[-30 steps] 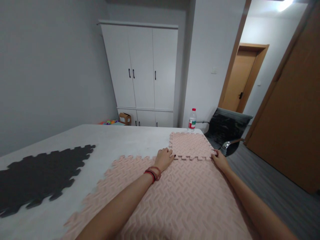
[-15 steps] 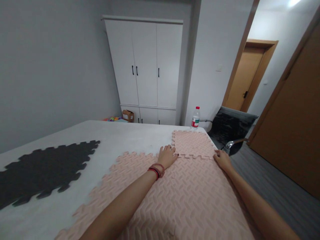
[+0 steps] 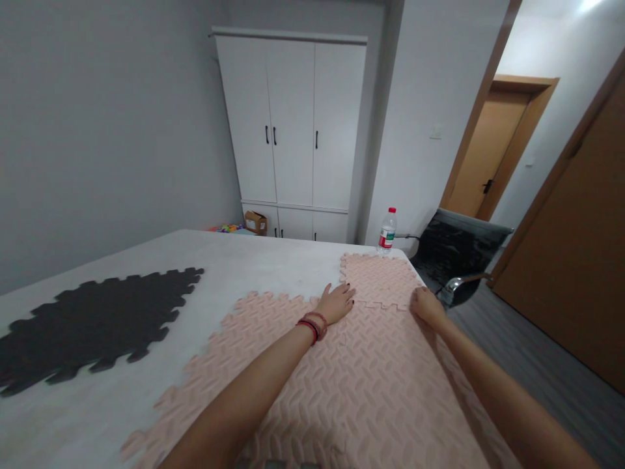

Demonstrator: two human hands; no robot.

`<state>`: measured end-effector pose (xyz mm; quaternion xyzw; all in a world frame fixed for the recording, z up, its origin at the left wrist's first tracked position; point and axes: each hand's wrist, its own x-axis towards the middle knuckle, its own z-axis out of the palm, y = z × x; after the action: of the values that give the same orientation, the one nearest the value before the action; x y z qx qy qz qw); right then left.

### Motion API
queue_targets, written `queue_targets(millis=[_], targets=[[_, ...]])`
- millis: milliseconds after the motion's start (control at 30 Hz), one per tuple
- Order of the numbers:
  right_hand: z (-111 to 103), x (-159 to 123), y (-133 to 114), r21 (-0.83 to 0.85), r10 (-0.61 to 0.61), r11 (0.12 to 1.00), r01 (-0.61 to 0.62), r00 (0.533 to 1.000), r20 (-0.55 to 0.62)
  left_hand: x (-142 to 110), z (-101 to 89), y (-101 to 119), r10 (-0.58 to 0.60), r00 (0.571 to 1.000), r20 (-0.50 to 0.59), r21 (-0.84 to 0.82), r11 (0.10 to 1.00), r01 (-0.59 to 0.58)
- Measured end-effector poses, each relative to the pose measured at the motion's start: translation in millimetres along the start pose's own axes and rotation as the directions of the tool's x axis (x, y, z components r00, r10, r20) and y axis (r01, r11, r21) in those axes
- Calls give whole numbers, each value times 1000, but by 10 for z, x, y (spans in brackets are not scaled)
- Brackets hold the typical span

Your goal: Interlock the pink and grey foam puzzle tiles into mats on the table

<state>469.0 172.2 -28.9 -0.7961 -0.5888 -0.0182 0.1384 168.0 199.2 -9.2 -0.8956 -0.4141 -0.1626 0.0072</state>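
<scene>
White table (image 3: 273, 254): I see the pink pieces laid on it.
Large pink matting (image 3: 375, 384): on the person's side.
Far pink tile (image 3: 378, 277): just beyond the matting, ahead of and between the hands.
Left hand (image 3: 336, 304): fingers spread, over the tile's near left corner.
Right hand (image 3: 426, 305): fingers bunched at its near right corner, equally near; whether they pinch, I cannot tell.
Toothed seam (image 3: 383, 307): runs left to right between the hands.
</scene>
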Motion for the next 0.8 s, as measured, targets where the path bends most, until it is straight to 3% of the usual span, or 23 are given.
queue_targets(millis=[167,367,600,800], targets=[[207,-19,-336,-28,56,998,-53,993,101,69,-1,-80,85,995,50,-43,996,-83],[143,27,-409,-66,113,993,-99,953,282,134,-25,-105,113,991,64,-38,993,-111],[183,23,-431,-78,125,991,-108,957,264,70,46,169,-30,1000,4,89,996,29],[200,9,-416,-90,132,990,-113,958,254,-7,-8,490,-108,993,53,183,978,97]])
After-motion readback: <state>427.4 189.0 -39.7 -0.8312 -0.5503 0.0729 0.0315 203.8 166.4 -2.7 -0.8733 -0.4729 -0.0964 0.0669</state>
